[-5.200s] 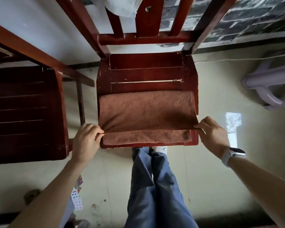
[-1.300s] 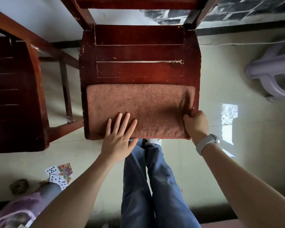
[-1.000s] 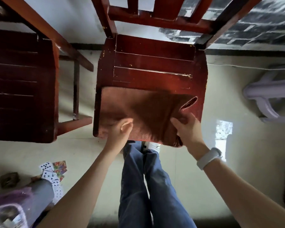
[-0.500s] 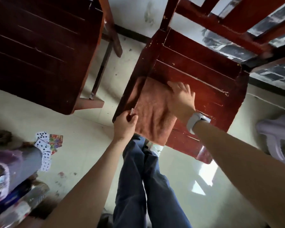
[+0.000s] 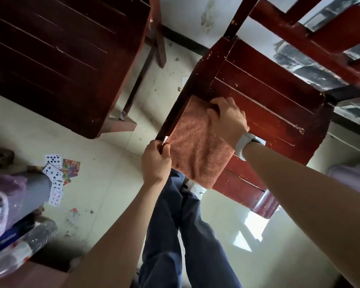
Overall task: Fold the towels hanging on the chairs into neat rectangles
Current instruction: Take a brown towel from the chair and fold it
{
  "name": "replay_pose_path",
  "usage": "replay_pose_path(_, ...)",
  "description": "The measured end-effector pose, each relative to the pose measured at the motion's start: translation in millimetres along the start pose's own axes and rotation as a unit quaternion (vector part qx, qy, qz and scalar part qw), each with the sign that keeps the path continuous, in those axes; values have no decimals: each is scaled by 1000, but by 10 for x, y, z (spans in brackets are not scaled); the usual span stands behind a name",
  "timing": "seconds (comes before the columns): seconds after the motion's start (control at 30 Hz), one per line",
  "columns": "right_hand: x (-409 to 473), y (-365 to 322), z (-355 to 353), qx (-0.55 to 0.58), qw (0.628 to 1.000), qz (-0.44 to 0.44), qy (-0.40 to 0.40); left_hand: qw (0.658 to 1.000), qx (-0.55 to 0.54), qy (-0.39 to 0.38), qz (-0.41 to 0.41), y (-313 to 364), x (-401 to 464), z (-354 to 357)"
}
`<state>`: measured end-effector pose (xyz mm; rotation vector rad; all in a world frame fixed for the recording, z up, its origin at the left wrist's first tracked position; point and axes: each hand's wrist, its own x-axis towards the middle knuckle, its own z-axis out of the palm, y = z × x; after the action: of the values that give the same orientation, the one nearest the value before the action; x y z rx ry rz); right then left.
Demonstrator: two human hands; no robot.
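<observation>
A rust-brown towel [image 5: 197, 148], folded into a small rectangle, lies on the front left part of a red-brown wooden chair seat [image 5: 264, 104]. My left hand [image 5: 156, 161] pinches the towel's near left corner, where a small white tag shows. My right hand [image 5: 227, 119] lies on the towel's far edge with its fingers curled around that edge. A white watch sits on my right wrist.
A second dark wooden chair [image 5: 56, 50] stands to the left. Playing cards [image 5: 58, 173] lie scattered on the pale tiled floor. Bags and clutter [image 5: 10, 221] fill the lower left. My legs in blue trousers [image 5: 181, 235] stand under the towel's near edge.
The towel went from a long strip across the seat to half that width, its right half folded over the left. My right hand moved to the far edge and curled around it. The camera tilted.
</observation>
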<state>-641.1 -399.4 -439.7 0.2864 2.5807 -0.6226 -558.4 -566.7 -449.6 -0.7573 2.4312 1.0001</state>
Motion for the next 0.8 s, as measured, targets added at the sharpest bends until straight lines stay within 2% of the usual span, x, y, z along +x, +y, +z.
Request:
replay_pose_path(0.1,-81,72,-19,-6,995,-49,84,999,34,3,5,-18,1,4)
replay_pose_path(0.17,-244,150,-44,-40,981,-125,146,998,62,15,30,-31,-21,8)
replay_pose_path(0.23,-450,258,21,-106,958,-212,162,994,96,24,49,-45,-36,24)
replay_pose_path(0.3,-626,359,168,-192,938,-259,127,989,132,37,52,-51,-31,39)
replay_pose_path(0.43,-645,507,450,-279,934,-221,20,978,187,63,67,-88,-5,91)
replay_pose_path(0.57,-585,591,547,-296,933,-204,7,983,172,62,36,-11,33,87)
replay_pose_path(0.6,-586,576,534,-289,935,-203,10,980,177,65,58,3,28,64)
replay_pose_path(0.67,-628,522,482,-269,940,-210,21,959,223,61,166,-8,21,28)
replay_pose_path(0.73,-723,488,455,-250,936,-247,26,917,286,25,276,-31,56,5)
replay_pose_path(0.8,-850,519,515,-246,924,-293,22,869,347,-27,353,-55,148,3)
